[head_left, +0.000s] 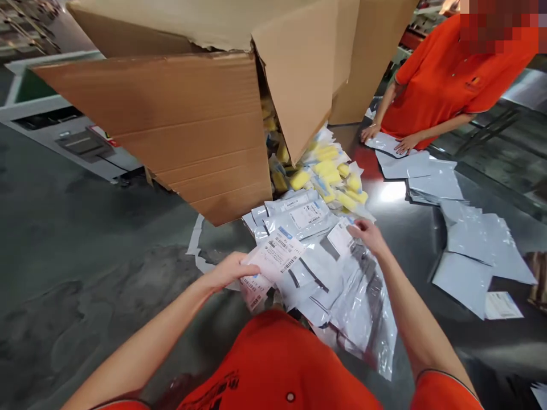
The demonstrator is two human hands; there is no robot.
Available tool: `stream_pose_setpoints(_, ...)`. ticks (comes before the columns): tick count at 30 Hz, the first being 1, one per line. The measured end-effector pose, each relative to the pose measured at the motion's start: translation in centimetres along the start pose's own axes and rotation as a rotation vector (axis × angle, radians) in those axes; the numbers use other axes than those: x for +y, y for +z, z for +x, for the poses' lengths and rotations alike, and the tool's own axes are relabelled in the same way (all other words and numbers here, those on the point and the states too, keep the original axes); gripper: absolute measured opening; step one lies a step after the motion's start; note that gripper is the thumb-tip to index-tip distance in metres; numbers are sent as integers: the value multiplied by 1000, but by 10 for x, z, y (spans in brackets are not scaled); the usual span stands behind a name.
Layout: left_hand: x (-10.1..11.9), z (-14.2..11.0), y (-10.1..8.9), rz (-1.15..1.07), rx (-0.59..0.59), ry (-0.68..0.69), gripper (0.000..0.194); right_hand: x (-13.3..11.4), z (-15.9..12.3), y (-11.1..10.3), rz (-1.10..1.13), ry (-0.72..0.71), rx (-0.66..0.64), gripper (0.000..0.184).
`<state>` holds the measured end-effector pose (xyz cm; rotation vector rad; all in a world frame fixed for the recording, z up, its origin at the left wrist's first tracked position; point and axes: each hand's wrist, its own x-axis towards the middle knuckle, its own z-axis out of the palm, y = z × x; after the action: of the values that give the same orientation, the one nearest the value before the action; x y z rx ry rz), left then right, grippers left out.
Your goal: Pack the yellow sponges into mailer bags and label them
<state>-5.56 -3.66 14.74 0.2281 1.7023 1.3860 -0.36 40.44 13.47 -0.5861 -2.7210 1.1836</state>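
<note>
My left hand (235, 267) is closed on a strip of printed shipping labels (276, 253), thumb on top, with its lower end hanging down. Between thumb and fingers of my right hand (368, 234) is the edge of a single white label (341, 236), held over the pile of grey-white mailer bags (320, 273). These plastic mailers lie overlapped in front of me. One mailer at the back of the pile carries a printed label (308, 213). Behind them are several yellow items in clear wrapping (327, 171).
A large open cardboard box (205, 131) rises at the back left, its flaps spread. Across the dark metal table (397, 239), a co-worker in an orange shirt (444, 74) has both hands on a mailer. More mailers (470, 233) lie along the right, beside a loose label (503, 306).
</note>
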Motion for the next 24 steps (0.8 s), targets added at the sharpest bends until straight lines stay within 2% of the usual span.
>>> stream_pose_setpoints(2,1,-2,-4,-38,-5,4,45,4,-8,18,-320,67,-108,53)
stream_pose_setpoints(3,1,-3,-5,-41,-7,-1,46,3,-13,25,-469,102,-119,57)
stream_pose_setpoints(5,-1,-3,-7,-47,-22,-9,46,-4,-26,37,-653,132,-52,71)
stream_pose_setpoints(7,-4,-1,-6,-63,-33,-5,47,-13,-38,49,-643,74,58,72)
stream_pose_setpoints(9,-4,3,-3,-71,-38,-5,49,-22,-48,70,-528,-27,89,60)
stream_pose_setpoints(12,6,11,9,-41,-59,4,49,-35,-56,105,-438,-36,25,59)
stream_pose_setpoints(14,17,17,21,-5,-78,14,47,-42,-58,112,-375,29,-7,63)
stream_pose_setpoints(15,21,20,28,14,-83,21,46,-46,-59,108,-289,47,-5,62)
stream_pose_setpoints(17,28,25,41,47,-99,37,45,-55,-62,86,22,19,2,59)
stream_pose_setpoints(20,31,31,55,89,-130,46,49,-73,-74,44,532,-125,-179,60)
stream_pose_setpoints(22,36,30,60,146,-143,45,53,-87,-89,25,591,-184,-277,52)
stream_pose_setpoints(24,47,25,65,232,-121,67,60,-99,-106,18,485,-180,-189,34)
